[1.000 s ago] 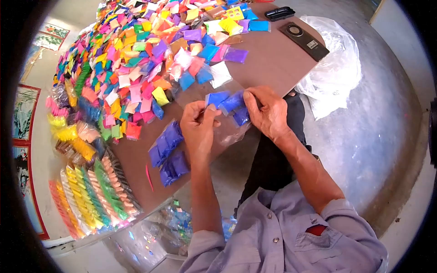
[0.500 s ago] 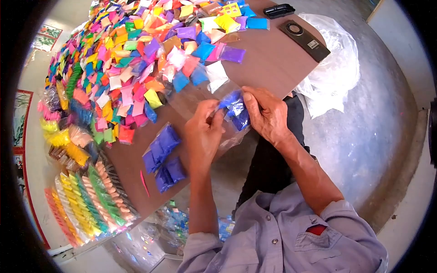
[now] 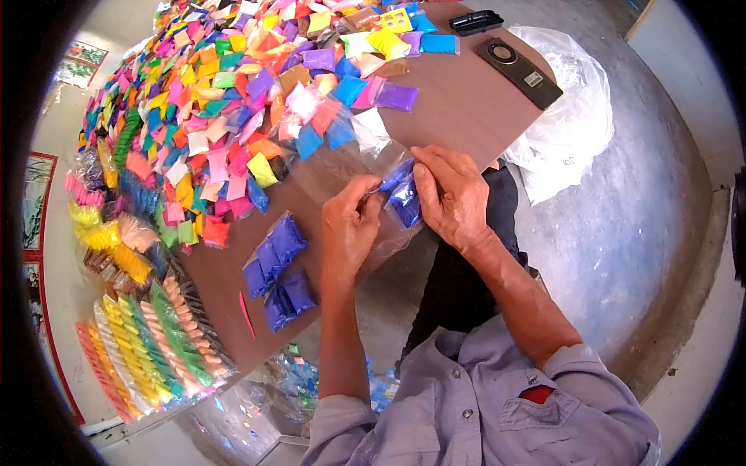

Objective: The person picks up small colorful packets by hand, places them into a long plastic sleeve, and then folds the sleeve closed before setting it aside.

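Note:
Between my hands are shiny blue packets (image 3: 404, 203), at the mouth or side of a clear plastic bag (image 3: 326, 175) that spreads over the table edge. My left hand (image 3: 351, 225) is closed in a pinch on the clear plastic, just left of the packets. The fingers of my right hand (image 3: 454, 194) press together on the right side of the blue packets, its thumb lying along them. To the left of my left forearm, two groups of blue packets (image 3: 276, 252) rest on the table, with a thin pink tool (image 3: 246, 314) beside them.
A large heap of many-coloured packets (image 3: 225, 101) covers the far left of the brown table (image 3: 458, 101). Bagged rows of packets (image 3: 148, 349) lie at the near left. A dark phone (image 3: 519, 74), a black tray (image 3: 475, 22) and a white plastic bag (image 3: 567, 116) are at the right.
My right hand has shifted slightly and its fingers now cover more of the blue packets' upper part. My left hand keeps its pinch, almost in the same place.

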`<state>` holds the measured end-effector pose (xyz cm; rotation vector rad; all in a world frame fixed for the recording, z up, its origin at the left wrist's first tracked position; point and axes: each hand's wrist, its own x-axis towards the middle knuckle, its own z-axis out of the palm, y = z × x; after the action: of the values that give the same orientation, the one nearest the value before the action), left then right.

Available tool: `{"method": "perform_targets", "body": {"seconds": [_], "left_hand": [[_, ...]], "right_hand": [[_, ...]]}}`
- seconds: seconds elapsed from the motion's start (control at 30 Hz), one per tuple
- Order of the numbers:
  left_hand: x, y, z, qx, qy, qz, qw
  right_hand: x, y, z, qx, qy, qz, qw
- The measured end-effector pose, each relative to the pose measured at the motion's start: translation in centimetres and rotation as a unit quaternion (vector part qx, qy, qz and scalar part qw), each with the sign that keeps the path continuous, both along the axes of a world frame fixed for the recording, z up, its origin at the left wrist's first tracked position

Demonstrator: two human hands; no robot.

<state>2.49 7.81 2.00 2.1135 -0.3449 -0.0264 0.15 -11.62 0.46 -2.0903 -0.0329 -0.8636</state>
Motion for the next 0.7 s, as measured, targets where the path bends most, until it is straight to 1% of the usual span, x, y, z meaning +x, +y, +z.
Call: {"method": "perform_targets", "body": {"seconds": [0.07, 0.1, 0.17, 0.2, 0.3, 0.37, 0.4, 0.47, 0.53, 0.6, 0.63, 0.7], "left_hand": [[-0.2, -0.6, 0.6, -0.012, 0.0, 0.009, 1.0], [-0.2, -0.8, 0.8, -0.025, 0.0, 0.018, 1.0], [0.0, -0.7, -0.2, -0.031, -0.007, 0.015, 0.999], [0.1, -0.6, -0.7, -0.039, -0.015, 0.014, 0.999], [-0.1, -0.6, 0.3, -0.02, -0.003, -0.011, 1.0], [-0.4, -0.8, 0.2, -0.026, -0.003, -0.01, 1.0], [-0.5, -1.0, 0.1, -0.033, -0.004, -0.008, 0.999], [-0.4, -1.1, -0.2, -0.032, -0.019, -0.011, 0.999], [-0.4, -1.3, -0.1, -0.031, -0.035, -0.014, 0.999], [-0.5, -1.5, 0.6, 0.001, -0.076, -0.033, 0.997], [-0.6, -1.5, 0.7, 0.002, -0.077, -0.032, 0.996], [-1.0, -1.7, 1.0, 0.051, -0.021, 0.009, 0.998]], "right_hand": [[0.1, 0.0, -0.1, 0.036, 0.012, 0.008, 0.999], [0.2, -0.1, -0.2, 0.036, 0.012, 0.008, 0.999], [0.3, -0.4, -0.4, 0.063, 0.001, 0.042, 0.997], [0.3, -0.5, -0.4, 0.063, 0.001, 0.041, 0.997], [0.4, -0.4, -0.6, 0.094, 0.012, 0.049, 0.994], [0.4, -0.2, -0.9, 0.143, 0.014, 0.043, 0.989], [0.3, -0.2, -0.9, 0.144, 0.013, 0.043, 0.989], [0.1, -0.3, -0.7, 0.16, 0.055, 0.052, 0.984], [0.2, -0.3, -0.7, 0.147, 0.043, 0.048, 0.987], [0.3, -0.3, -0.6, 0.135, 0.031, 0.045, 0.989], [0.2, -0.3, -0.5, 0.131, 0.028, 0.04, 0.99], [0.2, -0.2, -0.5, 0.132, 0.023, 0.039, 0.99]]}}
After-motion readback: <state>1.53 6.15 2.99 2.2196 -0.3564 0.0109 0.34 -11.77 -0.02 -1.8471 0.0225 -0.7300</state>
